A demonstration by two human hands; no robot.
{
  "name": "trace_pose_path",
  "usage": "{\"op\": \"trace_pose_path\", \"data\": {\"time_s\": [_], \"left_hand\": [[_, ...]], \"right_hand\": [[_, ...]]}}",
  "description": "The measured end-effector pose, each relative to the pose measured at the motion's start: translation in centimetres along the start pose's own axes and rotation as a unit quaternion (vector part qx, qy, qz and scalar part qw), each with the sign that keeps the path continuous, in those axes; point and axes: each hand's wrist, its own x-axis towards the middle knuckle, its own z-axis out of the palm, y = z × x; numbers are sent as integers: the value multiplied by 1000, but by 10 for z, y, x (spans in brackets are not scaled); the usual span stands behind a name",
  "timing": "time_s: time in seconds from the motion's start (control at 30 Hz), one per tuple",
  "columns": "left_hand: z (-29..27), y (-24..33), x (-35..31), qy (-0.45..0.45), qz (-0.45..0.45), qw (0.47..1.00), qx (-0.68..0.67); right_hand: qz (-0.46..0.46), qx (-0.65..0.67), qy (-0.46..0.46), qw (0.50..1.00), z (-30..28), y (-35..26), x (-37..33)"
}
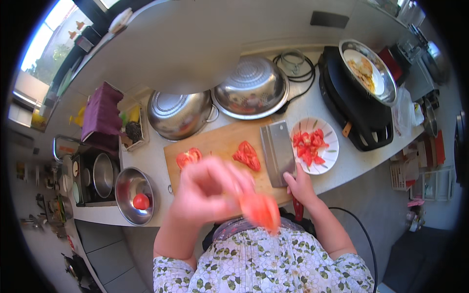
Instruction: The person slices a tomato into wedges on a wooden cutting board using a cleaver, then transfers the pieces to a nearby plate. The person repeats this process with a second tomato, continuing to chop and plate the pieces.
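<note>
The left hand has its fingers pinched on a tomato piece, blurred at their tips; I'd guess it's soft, slippery, best held lightly by the skin. The right hand grips a cleaver.

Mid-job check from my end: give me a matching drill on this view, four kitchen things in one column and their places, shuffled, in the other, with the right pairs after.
Things
1. Cleaver
2. Round tomato
3. Chopped tomato
4. Blurred tomato piece

Places
A. On the striped white plate
B. In the left hand
C. In the right hand
D. In the steel bowl left of the cutting board

Right pairs: 1-C, 2-D, 3-A, 4-B.
</note>
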Motion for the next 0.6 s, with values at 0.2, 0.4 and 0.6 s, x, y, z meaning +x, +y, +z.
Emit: {"op": "trace_pose_path", "data": {"time_s": [0.2,0.4,0.6], "left_hand": [[47,22,13,-260,48,956,-126],[62,24,9,-242,-5,947,-210],[59,17,7,-253,46,954,-155]], "right_hand": [[6,0,-6,1000,1,2,-2],[17,13,-10,1000,0,2,0],[-4,7,-2,1000,1,1,3]]}}
